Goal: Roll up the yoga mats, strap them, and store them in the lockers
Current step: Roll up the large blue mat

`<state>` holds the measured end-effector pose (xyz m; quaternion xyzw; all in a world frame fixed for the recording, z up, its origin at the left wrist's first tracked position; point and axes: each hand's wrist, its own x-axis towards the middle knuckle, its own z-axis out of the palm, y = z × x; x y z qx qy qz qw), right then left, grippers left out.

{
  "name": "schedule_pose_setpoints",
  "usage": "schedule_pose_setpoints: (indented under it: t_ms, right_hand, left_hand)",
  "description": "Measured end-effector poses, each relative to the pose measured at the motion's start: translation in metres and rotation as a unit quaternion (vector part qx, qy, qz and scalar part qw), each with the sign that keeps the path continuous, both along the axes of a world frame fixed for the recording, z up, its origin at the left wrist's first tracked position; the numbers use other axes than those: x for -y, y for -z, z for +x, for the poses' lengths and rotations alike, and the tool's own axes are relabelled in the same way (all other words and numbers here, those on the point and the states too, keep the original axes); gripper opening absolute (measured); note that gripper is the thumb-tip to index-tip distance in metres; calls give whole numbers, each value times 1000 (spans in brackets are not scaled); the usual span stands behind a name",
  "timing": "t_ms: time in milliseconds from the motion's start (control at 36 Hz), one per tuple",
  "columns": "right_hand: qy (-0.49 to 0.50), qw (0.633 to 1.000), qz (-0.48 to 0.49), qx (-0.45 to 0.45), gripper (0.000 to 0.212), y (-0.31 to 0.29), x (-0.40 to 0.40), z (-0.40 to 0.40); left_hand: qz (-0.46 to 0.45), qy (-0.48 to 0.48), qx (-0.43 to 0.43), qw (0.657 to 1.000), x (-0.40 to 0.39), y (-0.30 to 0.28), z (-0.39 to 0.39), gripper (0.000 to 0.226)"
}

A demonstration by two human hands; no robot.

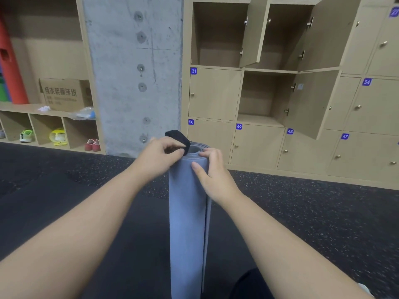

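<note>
A blue yoga mat (pixel 186 223), rolled up, stands upright in the middle of the view, its loose outer edge running down its right side. My right hand (pixel 212 173) grips the roll just under its top end, thumb in front and fingers curled round the far side. My left hand (pixel 160 157) pinches a black strap (pixel 178 136) that loops over the top left rim of the roll. The wooden lockers (pixel 216 93) fill the wall behind; three of them, at upper and middle right, have their doors swung open.
A grey concrete pillar (pixel 133 72) stands behind the mat on the left. Left of it are shoe cubbies (pixel 46 128) with shoes, a cardboard box (pixel 62 93) and a red rolled mat (pixel 9 61). Dark speckled floor (pixel 313 212) lies all round.
</note>
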<state>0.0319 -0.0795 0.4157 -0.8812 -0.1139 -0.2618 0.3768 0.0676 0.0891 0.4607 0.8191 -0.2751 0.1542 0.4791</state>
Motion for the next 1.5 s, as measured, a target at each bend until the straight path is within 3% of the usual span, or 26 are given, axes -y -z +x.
schedule_pose_setpoints:
  t_ms: [139, 250, 306, 417, 611, 694, 806, 889, 972, 1111, 1361, 1444, 1500]
  right_hand:
    - [11, 1000, 4, 1, 41, 1, -2, 0]
    - [-21, 999, 41, -1, 62, 0, 0, -4]
    - [-28, 1000, 12, -6, 67, -3, 2, -5]
    - [-7, 997, -73, -1, 62, -9, 3, -5]
    - [4, 995, -102, -23, 44, -17, 4, -5]
    - [17, 991, -131, -29, 35, -17, 5, -6]
    - [20, 991, -124, -36, 36, -17, 4, -8]
    - [25, 991, -125, -38, 36, -17, 4, -10]
    - [31, 990, -130, -40, 34, -17, 5, -11]
    - [33, 990, -129, -38, 33, -17, 3, -12]
    - [26, 991, -124, -44, 37, -17, 3, -14]
    - [34, 989, -135, -49, 38, -17, 2, -14]
    - [34, 989, -135, -44, 37, -16, 2, -13]
  left_hand:
    - [52, 23, 2, 998, -1, -8, 0, 30]
    - [119, 3, 7, 993, 2, -14, -1, 44]
    - [124, 7, 13, 992, 2, -16, -3, 44]
    - [138, 4, 73, 988, 4, -19, -1, 26]
    - [166, -18, 94, 981, 5, -18, 5, 12]
    - [167, -13, 114, 979, 4, -17, 1, 22]
    - [116, -49, 150, 981, 3, -12, -2, 15]
    - [80, -88, 115, 986, 0, -10, 2, 17]
    - [135, -112, 58, 983, -4, -10, 4, 35]
    - [202, -74, 46, 975, -7, -9, -3, 27]
    - [130, -1, 48, 990, -9, -4, -11, 35]
    - [121, 4, 40, 992, -10, -5, -15, 17]
    - [124, -14, 31, 992, -10, -5, -16, 21]
